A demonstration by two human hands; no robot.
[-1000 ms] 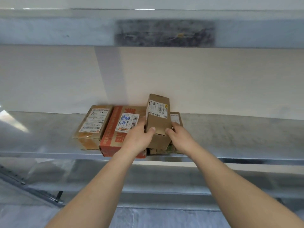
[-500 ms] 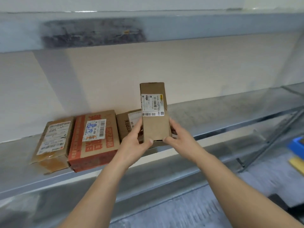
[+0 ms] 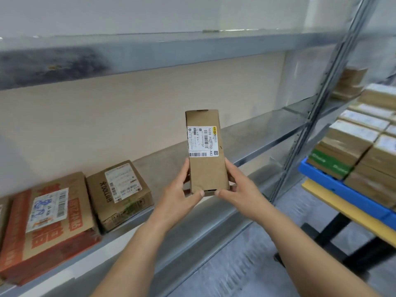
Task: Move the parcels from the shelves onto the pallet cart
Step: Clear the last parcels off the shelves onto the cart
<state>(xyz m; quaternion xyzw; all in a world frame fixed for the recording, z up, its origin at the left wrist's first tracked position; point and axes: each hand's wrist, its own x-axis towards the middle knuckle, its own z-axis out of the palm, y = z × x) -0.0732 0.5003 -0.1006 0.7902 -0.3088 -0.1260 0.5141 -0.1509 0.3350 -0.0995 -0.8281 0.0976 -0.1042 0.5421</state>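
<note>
Standing upright at frame centre: narrow box point(image 3: 206, 172), white label facing the camera, held in the air in front of the shelf point(image 3: 257, 133). Left hand point(image 3: 177, 200) and right hand point(image 3: 242, 189) grip its lower sides, thumbs meeting at the bottom edge. Lower left, on the shelf: red parcel point(image 3: 42, 228) and brown parcel point(image 3: 120, 194), side by side. Right edge: cart point(image 3: 347, 209) bearing stacked parcels point(image 3: 351, 144).

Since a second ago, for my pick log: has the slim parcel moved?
Yes. Left hand and right hand lifted the slim parcel off the brown parcel, rightward along the shelf.
</note>
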